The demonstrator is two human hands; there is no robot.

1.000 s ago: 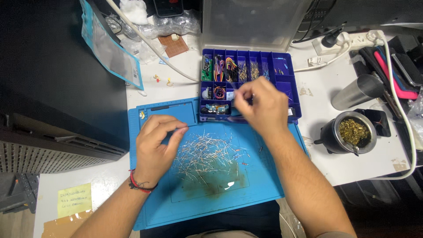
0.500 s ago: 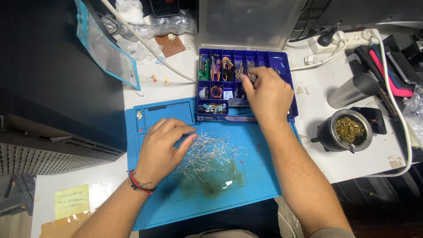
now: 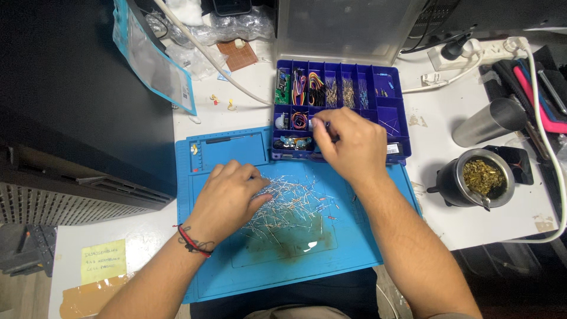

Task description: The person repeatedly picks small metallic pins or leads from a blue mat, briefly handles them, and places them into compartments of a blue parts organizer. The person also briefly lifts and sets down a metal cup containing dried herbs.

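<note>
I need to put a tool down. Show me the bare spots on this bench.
Free: the blue mat near its front edge, below the resistor pile; its inset tray beside the purple parts box. Crowded: around both hands, and the cup and cables on the right.

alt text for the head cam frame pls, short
A person's left hand rests on a pile of loose wire-leaded components on a blue work mat, while the right hand reaches over a purple compartment box of small electronic parts.

Both forearms are bare, with no sleeves showing. The left hand (image 3: 227, 201) has a thin red cord bracelet (image 3: 192, 242) at its wrist. The right hand (image 3: 348, 145) wears nothing.
</note>
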